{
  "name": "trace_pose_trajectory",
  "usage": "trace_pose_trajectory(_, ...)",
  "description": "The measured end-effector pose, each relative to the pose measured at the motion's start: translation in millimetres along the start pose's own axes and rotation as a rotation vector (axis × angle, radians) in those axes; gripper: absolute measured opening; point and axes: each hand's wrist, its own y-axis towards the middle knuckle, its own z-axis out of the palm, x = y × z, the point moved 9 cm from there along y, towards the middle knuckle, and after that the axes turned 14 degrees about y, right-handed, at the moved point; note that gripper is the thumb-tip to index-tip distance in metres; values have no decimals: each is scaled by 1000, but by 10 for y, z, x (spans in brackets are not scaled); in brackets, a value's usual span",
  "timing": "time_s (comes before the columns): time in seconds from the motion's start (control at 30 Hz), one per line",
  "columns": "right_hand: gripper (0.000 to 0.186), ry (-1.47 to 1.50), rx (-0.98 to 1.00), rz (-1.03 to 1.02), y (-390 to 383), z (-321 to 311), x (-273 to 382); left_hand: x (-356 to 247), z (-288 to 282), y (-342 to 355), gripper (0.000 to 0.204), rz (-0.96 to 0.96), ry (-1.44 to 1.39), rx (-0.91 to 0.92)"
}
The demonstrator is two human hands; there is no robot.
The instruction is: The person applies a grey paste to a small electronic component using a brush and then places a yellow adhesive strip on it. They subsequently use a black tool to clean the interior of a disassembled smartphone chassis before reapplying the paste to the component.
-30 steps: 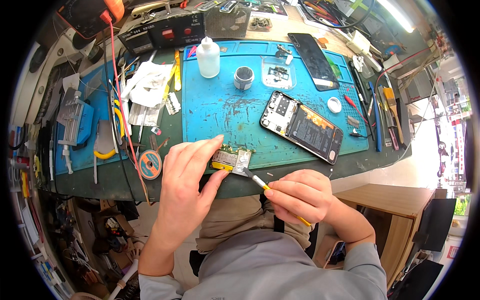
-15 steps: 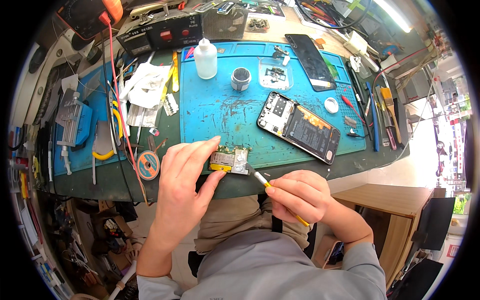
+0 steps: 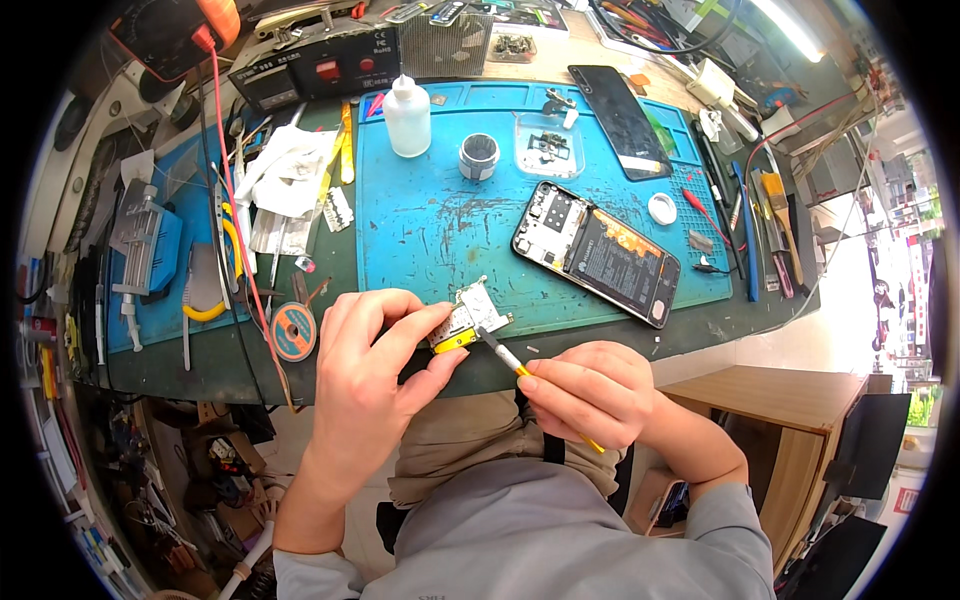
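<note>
My left hand [image 3: 375, 370] pinches a small phone circuit board [image 3: 484, 307] by its left end, between thumb and fingers. Silver shields cover much of the board, and a yellow strip [image 3: 455, 341] runs along its near edge. In my right hand [image 3: 588, 393] is a slim tool with a yellow handle [image 3: 594, 444], a silver collar and a dark flat tip. The tip meets the board's near edge, though whether it presses on it I cannot tell. Beyond the board lies an opened phone [image 3: 598, 255], its battery and inner frame exposed.
On the blue mat [image 3: 430, 240] stand a white squeeze bottle [image 3: 408, 118], a small open jar [image 3: 479, 158] and a clear tray [image 3: 549, 147] of small parts. A dark phone panel [image 3: 620, 123] lies behind. A solder wire spool [image 3: 294, 331] sits left of my left hand.
The board has turned in my left hand, its right end swinging away from me. The tool in my right hand has moved slightly left, its tip following the board.
</note>
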Motion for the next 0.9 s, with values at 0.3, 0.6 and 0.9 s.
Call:
trace_pose_trajectory(0.3, 30, 10, 19, -2, -21, -6, 1, 22, 6, -5, 40, -21, -12, -23)
trace_pose_trajectory(0.6, 30, 37, 10, 1, -40, -21, -10, 25, 6, -10, 41, -26, -12, -25)
trace_pose_trajectory(0.9, 27, 37, -12, 4, -58, -49, -15, 31, -7, -4, 43, -27, -7, -16)
